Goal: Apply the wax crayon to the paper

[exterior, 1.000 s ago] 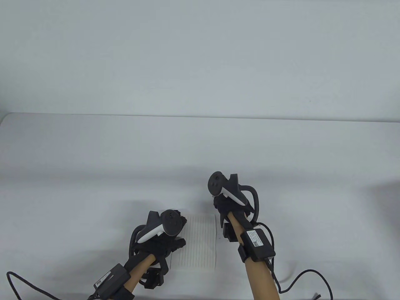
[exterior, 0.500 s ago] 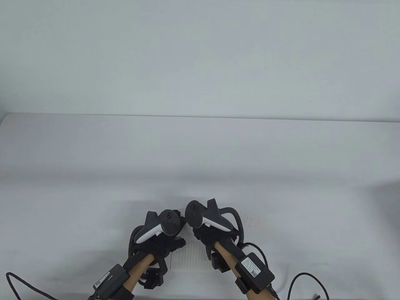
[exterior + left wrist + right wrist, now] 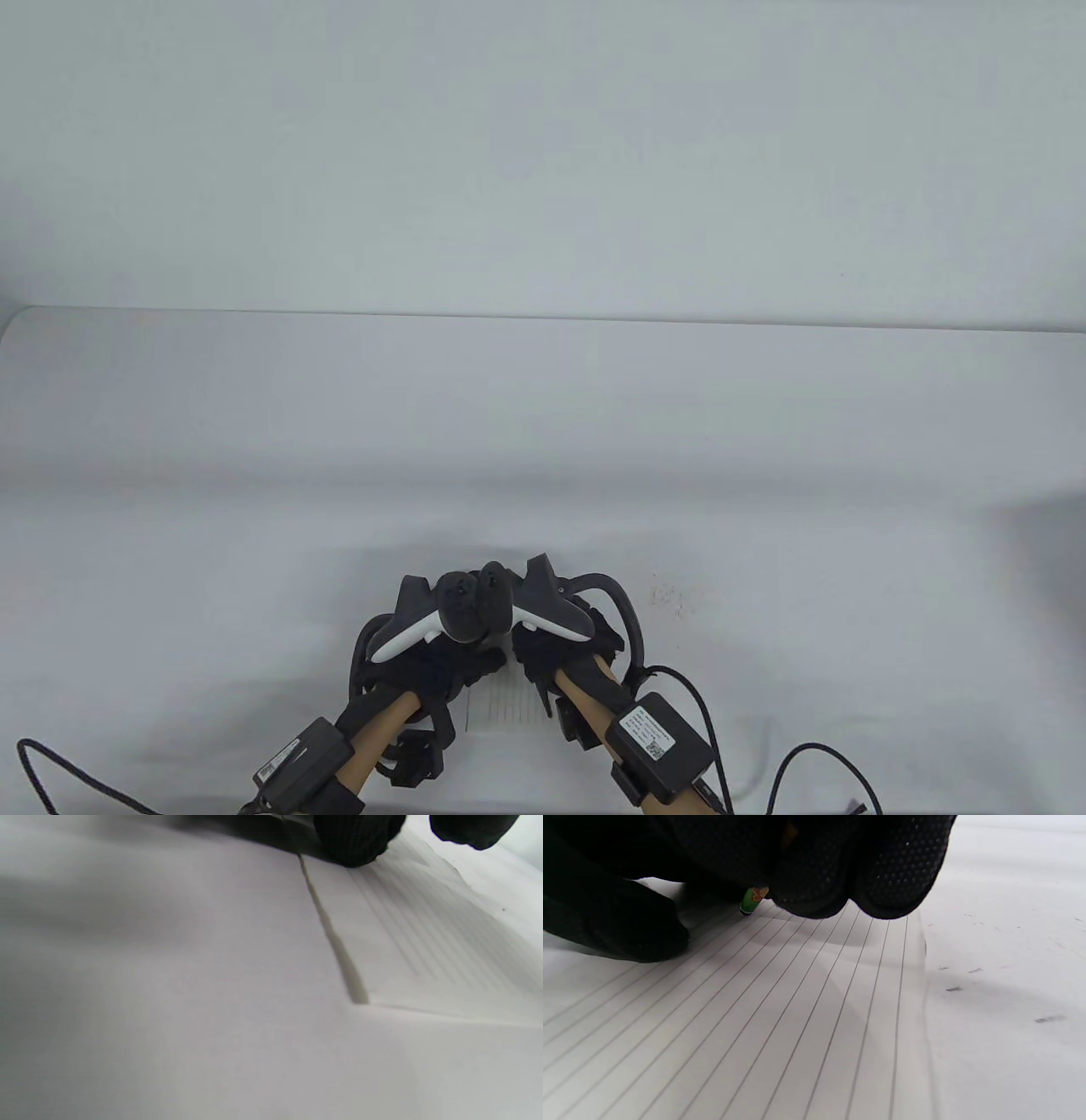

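A lined white paper sheet (image 3: 509,705) lies on the table near the front edge, mostly covered by both hands. It also shows in the left wrist view (image 3: 424,942) and the right wrist view (image 3: 780,1018). My left hand (image 3: 450,662) rests on the paper's left part, fingertips (image 3: 352,840) pressing near its left edge. My right hand (image 3: 543,654) is over the paper and grips a green wax crayon (image 3: 751,902), whose lower end pokes out under the curled fingers (image 3: 840,878), at or just above the lined sheet.
The white table (image 3: 543,424) spreads behind the hands up to its far edge. Small dark specks (image 3: 670,594) mark the surface right of the hands. Black cables (image 3: 814,764) trail from both wrists at the bottom edge.
My right hand moved from beyond the paper's far right corner back and left onto the paper, ending close beside my left hand. The left hand stayed on the paper.
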`<state>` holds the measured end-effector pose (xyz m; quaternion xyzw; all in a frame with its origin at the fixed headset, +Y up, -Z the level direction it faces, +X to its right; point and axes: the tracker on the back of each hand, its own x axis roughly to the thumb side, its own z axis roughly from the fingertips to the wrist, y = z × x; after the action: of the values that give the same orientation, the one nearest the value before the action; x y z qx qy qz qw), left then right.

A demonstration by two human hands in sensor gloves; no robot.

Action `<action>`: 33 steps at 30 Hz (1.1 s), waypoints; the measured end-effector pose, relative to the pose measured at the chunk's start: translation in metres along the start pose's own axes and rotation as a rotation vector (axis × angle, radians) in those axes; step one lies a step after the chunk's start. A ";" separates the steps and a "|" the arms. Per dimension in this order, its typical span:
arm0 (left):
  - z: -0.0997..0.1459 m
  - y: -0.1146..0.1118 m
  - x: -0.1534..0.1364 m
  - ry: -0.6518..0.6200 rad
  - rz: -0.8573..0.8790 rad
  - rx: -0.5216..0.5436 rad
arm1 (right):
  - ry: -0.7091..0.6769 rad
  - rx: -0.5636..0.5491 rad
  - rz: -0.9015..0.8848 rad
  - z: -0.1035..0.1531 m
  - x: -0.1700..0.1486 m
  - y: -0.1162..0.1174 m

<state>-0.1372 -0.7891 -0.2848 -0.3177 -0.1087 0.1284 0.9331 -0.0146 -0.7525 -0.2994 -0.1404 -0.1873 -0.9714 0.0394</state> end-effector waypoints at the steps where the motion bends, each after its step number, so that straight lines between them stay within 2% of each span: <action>1: 0.000 0.000 0.000 0.000 0.001 -0.001 | 0.004 -0.008 0.002 0.000 0.001 0.000; 6: 0.000 0.000 -0.001 -0.001 0.010 -0.005 | 0.037 -0.062 0.036 0.000 0.005 -0.003; 11: -0.001 0.001 -0.003 -0.007 0.036 -0.018 | 0.045 -0.057 0.040 -0.002 0.005 -0.005; 28: -0.001 0.002 -0.004 0.002 0.020 -0.042 | -0.009 -0.125 0.088 0.004 0.011 0.003; 33: -0.001 0.003 -0.004 0.005 0.017 -0.044 | -0.018 -0.114 0.093 0.006 0.013 0.003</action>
<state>-0.1410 -0.7892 -0.2881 -0.3393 -0.1066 0.1330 0.9251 -0.0246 -0.7536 -0.2893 -0.1597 -0.1255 -0.9763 0.0746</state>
